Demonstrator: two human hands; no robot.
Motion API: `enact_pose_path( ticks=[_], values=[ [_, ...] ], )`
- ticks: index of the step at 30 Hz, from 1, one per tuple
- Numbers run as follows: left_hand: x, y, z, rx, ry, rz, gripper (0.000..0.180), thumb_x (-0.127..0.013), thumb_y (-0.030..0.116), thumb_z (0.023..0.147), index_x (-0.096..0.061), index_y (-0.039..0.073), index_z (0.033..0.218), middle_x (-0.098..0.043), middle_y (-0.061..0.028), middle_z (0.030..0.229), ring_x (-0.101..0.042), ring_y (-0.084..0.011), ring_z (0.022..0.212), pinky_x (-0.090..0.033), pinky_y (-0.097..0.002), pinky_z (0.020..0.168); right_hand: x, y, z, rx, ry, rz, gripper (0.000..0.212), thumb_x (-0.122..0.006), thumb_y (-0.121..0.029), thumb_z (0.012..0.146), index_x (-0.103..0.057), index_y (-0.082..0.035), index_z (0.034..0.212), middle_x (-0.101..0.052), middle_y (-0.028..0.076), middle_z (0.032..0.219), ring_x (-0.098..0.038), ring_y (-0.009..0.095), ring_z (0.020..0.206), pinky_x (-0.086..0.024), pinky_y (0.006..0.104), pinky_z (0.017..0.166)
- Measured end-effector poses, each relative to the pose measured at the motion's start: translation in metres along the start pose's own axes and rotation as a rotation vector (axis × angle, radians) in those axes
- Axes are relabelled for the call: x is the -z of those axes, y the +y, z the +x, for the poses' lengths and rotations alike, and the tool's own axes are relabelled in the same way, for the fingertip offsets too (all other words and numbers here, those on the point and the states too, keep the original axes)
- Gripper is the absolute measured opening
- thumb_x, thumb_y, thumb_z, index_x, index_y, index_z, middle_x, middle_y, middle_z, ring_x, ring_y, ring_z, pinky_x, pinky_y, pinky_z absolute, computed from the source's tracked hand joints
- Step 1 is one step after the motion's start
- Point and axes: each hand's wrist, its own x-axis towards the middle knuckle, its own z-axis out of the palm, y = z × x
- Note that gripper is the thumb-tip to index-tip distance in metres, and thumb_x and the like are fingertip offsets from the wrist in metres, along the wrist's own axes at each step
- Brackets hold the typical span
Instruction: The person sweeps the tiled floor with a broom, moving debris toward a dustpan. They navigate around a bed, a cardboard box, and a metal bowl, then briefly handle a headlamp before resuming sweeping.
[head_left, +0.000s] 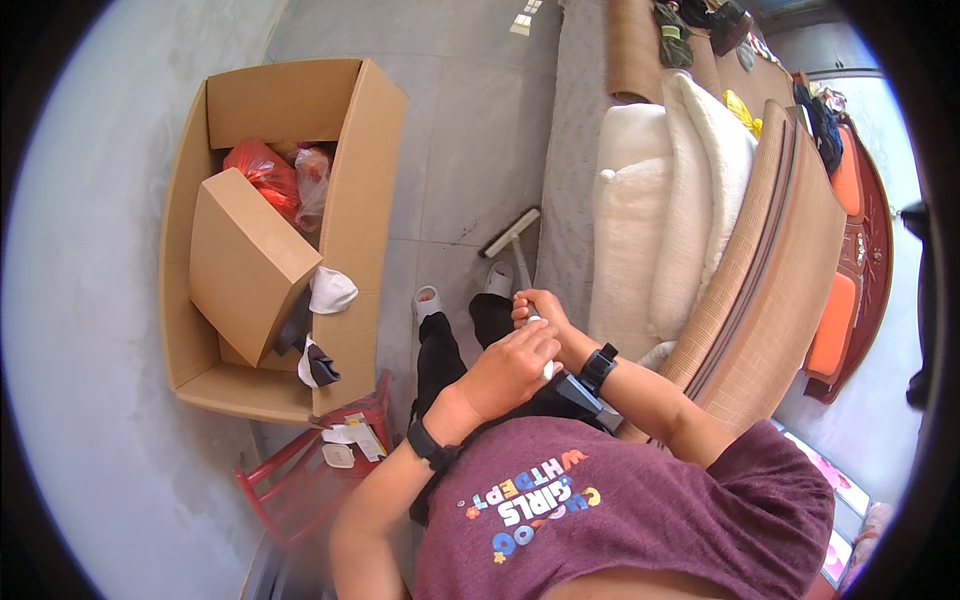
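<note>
A long-handled mop (522,265) stands tilted in front of me, its narrow white-and-dark head (510,233) down on the grey floor by the bed's side. Whether that head is sponge or bristle is too small to tell. My right hand (543,308) is closed round the handle on the side nearer the head. Behind it, closer to my body, my left hand (513,368) wraps over the handle too, with a white bit of it showing by the fingers. Both wrists wear dark bands. My feet in light slippers (427,300) are just left of the mop head.
At left stands a large open cardboard box (363,230), holding a smaller carton (245,262) and a red plastic bag (263,178). Beside it is a red stool (275,485) with small items on it. Right: folded white quilt (632,235), rolled mat (770,270), headboard with orange panels (833,325).
</note>
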Motion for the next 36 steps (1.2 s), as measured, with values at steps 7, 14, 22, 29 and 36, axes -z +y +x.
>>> enact_pose_path(
  ticks=[7,14,22,29,36],
  values=[
    [-0.014,-0.086,-0.001,0.371,0.196,-0.251,0.032,-0.066,0.011,0.083,-0.059,-0.002,0.111,-0.056,-0.0197,0.125,-0.055,-0.0329,0.116,-0.043,-0.0343,0.098,-0.017,-0.031,0.097,0.443,0.346,-0.376,0.011,-0.058,-0.003,0.073,-0.054,-0.001,0.063,-0.05,0.009,0.058,-0.048,0.019,0.051,-0.036,0.0346,0.046],
    [-0.007,-0.114,0.037,0.393,0.295,-0.268,0.03,-0.066,0.006,0.082,-0.06,0.0,0.111,-0.053,-0.0171,0.131,-0.051,-0.0297,0.122,-0.043,-0.0335,0.098,-0.052,-0.087,0.121,0.467,0.177,-0.411,0.011,-0.056,-0.001,0.076,-0.047,0.003,0.081,-0.048,0.01,0.063,-0.049,0.022,0.051,-0.042,0.0379,0.044],
    [-0.017,-0.055,0.028,0.275,0.227,-0.185,0.03,-0.068,0.005,0.079,-0.06,-0.001,0.107,-0.053,-0.0211,0.129,-0.051,-0.0331,0.121,-0.044,-0.037,0.098,-0.028,-0.069,0.052,0.356,0.307,-0.427,0.01,-0.054,-0.002,0.076,-0.048,0.001,0.069,-0.049,0.011,0.058,-0.05,0.024,0.045,-0.039,0.0359,0.04],
    [-0.023,-0.141,0.049,0.48,0.457,-0.412,0.028,-0.063,0.002,0.082,-0.06,-0.001,0.109,-0.053,-0.0186,0.131,-0.049,-0.0328,0.123,-0.042,-0.0354,0.1,-0.058,-0.1,0.167,0.614,0.42,-0.622,0.005,-0.052,-0.001,0.073,-0.049,0.002,0.071,-0.049,0.01,0.063,-0.048,0.023,0.05,-0.037,0.0374,0.045],
    [-0.031,-0.124,0.051,0.389,0.432,-0.289,0.031,-0.06,-0.006,0.078,-0.059,-0.001,0.109,-0.047,-0.0181,0.137,-0.044,-0.0326,0.128,-0.041,-0.0364,0.102,-0.078,-0.124,0.132,0.593,0.149,-0.622,0.013,-0.051,-0.009,0.084,-0.05,-0.002,0.072,-0.049,0.006,0.059,-0.049,0.019,0.044,-0.038,0.0329,0.041]
  ],
)
